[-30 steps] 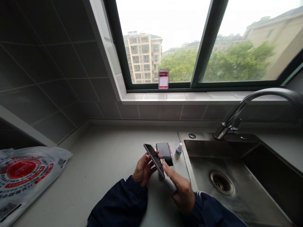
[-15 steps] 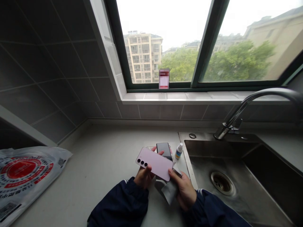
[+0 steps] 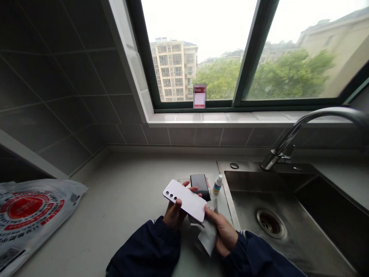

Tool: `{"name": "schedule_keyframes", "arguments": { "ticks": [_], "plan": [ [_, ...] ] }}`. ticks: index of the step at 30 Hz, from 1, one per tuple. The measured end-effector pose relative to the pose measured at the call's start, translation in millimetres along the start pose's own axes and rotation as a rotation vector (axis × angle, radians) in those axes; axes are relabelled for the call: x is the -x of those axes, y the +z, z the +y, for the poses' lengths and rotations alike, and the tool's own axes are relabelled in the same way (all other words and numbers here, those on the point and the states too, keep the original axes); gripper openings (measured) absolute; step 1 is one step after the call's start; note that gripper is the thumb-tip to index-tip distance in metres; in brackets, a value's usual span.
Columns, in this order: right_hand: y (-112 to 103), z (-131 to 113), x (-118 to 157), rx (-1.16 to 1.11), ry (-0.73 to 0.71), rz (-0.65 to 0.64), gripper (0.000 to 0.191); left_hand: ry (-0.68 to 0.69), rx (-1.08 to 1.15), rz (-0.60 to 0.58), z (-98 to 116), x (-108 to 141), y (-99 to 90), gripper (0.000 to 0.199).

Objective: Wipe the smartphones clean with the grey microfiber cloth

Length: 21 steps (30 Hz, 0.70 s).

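A pale pink smartphone point(image 3: 187, 200) is held tilted above the counter, its back with three camera lenses facing up. My left hand point(image 3: 176, 211) grips its left part, thumb on the near edge and fingers showing past the far edge. At the phone's right end, my right hand point(image 3: 223, 227) pinches the corner and has a grey cloth point(image 3: 208, 234) with a zigzag edge in its grasp, hanging below the phone. Just beyond lies a dark, flat, phone-like object point(image 3: 198, 184) on a clear item, partly hidden. A small white-capped spray bottle point(image 3: 218, 184) stands to its right.
On the right is a steel sink point(image 3: 227, 200) with a drain point(image 3: 271, 223) and a curved tap point(image 3: 288, 138). A printed plastic bag point(image 3: 31, 215) lies on the counter point(image 3: 121, 184) at left. Behind are a tiled wall and a window sill point(image 3: 184, 118).
The phone has tilted, so its back looks lighter, and has shifted slightly left. The cloth hangs a little lower. Both hands keep their hold.
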State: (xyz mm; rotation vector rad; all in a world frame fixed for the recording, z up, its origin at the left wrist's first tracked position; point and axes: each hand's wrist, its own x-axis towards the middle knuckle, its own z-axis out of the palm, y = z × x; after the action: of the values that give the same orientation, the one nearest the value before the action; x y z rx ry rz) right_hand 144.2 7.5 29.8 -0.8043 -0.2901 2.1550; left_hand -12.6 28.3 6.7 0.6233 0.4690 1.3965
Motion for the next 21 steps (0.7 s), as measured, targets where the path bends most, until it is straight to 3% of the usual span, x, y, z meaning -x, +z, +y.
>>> {"name": "schedule_keyframes", "arguments": {
  "ticks": [6,12,14,17,21],
  "plan": [
    [-3.4,-8.7,-4.1,-0.047,0.001,0.038,0.029,-0.083,0.167,0.231,18.9,-6.0,3.7,0.086],
    [-3.2,-21.3,-2.7,-0.053,-0.074,0.011,0.035,-0.184,0.121,0.154,25.5,-3.7,6.1,0.085],
    [-0.7,-22.6,0.6,0.002,-0.18,-0.014,0.04,-0.205,0.119,0.094,22.4,-2.2,5.9,0.088],
    [2.2,-23.7,4.0,0.162,-0.47,0.039,0.044,-0.275,0.152,0.044,17.4,-0.7,5.3,0.093],
    [4.6,-23.0,1.9,0.662,-0.794,0.144,0.045,-0.366,0.18,0.024,10.4,0.8,4.3,0.095]
  ]
}}
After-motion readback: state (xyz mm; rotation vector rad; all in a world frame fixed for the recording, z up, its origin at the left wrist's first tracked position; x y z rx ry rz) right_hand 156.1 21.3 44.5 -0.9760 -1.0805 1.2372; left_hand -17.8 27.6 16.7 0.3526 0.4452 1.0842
